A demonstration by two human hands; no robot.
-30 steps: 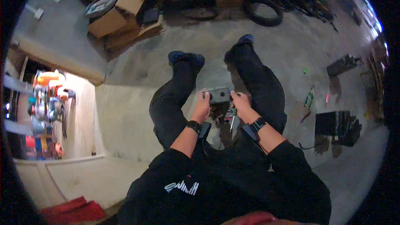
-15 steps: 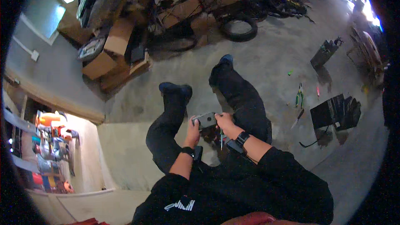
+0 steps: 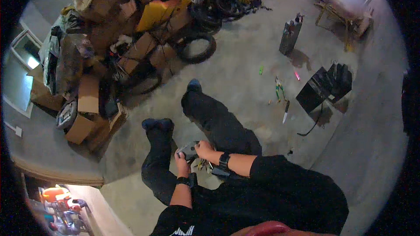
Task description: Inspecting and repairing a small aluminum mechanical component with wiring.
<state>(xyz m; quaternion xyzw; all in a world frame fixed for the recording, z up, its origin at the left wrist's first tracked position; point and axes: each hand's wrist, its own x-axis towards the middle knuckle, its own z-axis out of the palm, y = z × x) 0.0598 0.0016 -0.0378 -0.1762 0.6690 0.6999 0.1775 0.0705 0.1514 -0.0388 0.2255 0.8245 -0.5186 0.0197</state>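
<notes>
My left hand (image 3: 181,161) and my right hand (image 3: 204,150) grip opposite ends of a flat grey metal part (image 3: 189,149) with a toothed-looking edge, held between my legs. Beneath it, partly hidden by hands and part, lie small pieces (image 3: 202,164) and what looks like a screwdriver shaft. On the floor to my right are green-handled pliers (image 3: 280,89), a knife (image 3: 285,112), a pink slim item (image 3: 297,76) and a small green item (image 3: 260,69).
A heap of cardboard boxes (image 3: 89,93) and tires (image 3: 197,48) runs along the left and back. Black boxy items (image 3: 310,96) with a cable sit right; a dark upright container (image 3: 288,37) stands behind them. A cluttered bench (image 3: 52,207) shows at lower left.
My view has swung up and toward the right, showing more of the bright far end; the hands and grey part now appear lower and further left, still held together.
</notes>
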